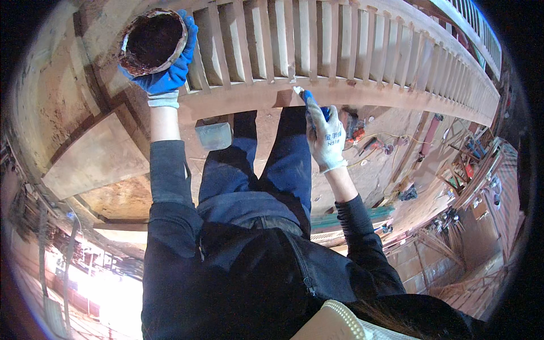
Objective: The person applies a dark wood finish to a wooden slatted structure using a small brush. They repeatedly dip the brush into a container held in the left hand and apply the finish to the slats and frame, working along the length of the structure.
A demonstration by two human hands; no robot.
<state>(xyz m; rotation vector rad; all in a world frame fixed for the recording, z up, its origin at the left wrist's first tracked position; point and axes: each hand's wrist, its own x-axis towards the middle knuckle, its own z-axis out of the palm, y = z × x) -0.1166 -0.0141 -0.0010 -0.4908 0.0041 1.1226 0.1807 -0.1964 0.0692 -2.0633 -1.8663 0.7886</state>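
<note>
At the upper left my left hand (pixel 170 73), in a blue-coated glove, is wrapped round a rough-rimmed bowl (pixel 152 44) with dark reddish-brown stuff inside. My right hand (pixel 327 134), in a white-backed glove with blue coating, is mostly curled in, one finger pointing at the near rail of a long slatted wooden frame (pixel 283 90). A whitish bit (pixel 297 89) shows at that fingertip, beside the rail. Whether it is a tool's tip or a dab of paste, I cannot make out. The curled fingers hide anything in the palm.
A grey box-like block (pixel 214 135) stands by my legs, below the frame. A flat board (pixel 96 154) lies at the left. Right of my legs are red and black power tools (pixel 365 141) with a yellow cord. Wooden pieces (pixel 453 226) are stacked farther right.
</note>
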